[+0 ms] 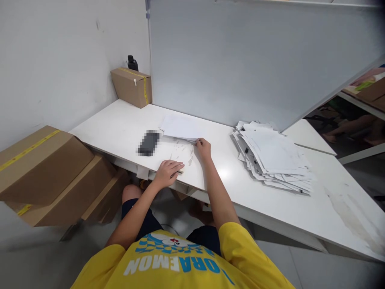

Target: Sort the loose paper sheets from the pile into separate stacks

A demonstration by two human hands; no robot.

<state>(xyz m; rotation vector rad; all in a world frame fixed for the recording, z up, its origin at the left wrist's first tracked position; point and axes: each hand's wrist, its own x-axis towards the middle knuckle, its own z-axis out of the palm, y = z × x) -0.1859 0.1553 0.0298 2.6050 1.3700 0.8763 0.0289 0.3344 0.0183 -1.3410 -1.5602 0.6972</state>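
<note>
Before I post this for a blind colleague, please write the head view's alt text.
A person's right hand holds the edge of white sheets on a white desk; the left hand, nearer, has a slim item at its fingers. A messy paper pile lies right, a pixelated dark object left.

On the table before me, the phone lies left of the thin paper stack, the big pile right, a box at the far left corner.
</note>
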